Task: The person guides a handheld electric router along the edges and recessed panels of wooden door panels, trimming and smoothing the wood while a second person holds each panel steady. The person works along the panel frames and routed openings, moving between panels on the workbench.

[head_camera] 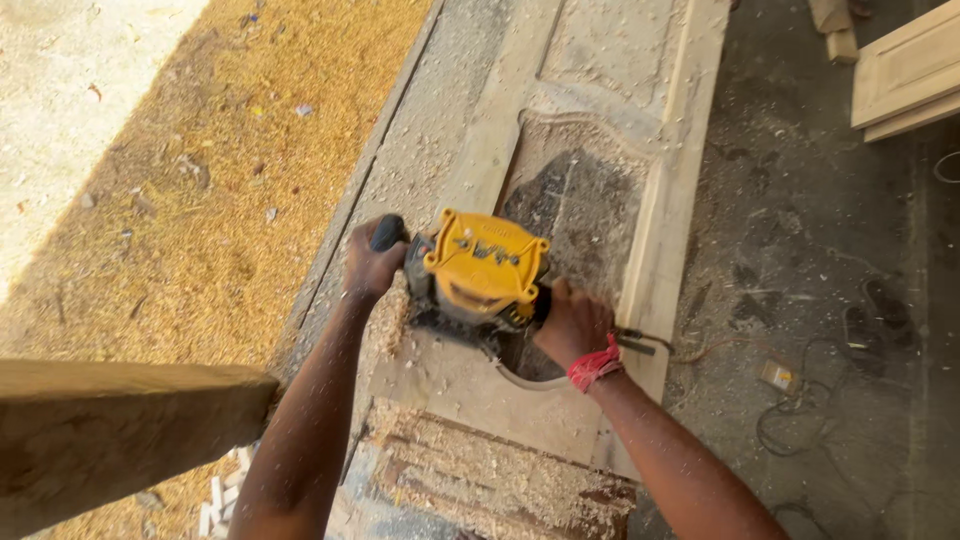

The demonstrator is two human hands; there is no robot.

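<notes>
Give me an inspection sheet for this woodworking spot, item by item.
Surface: wooden door panel lying flat, dusted with shavings.
Job's things: yellow router standing on the panel at the edge of a curved cutout.
Clutter: sawdust heap on the ground to the left; wood scraps at the panel's near end.
Grippers: left hand and right hand each grip a side handle of the router; red band on the right wrist.
Cables: black cord looped on the floor at right.
Surroundings: wooden beam at lower left; another panel upper right.

Harsh daylight floods the upper left, shade elsewhere; the near wooden beam (120,430) is blurred.
</notes>
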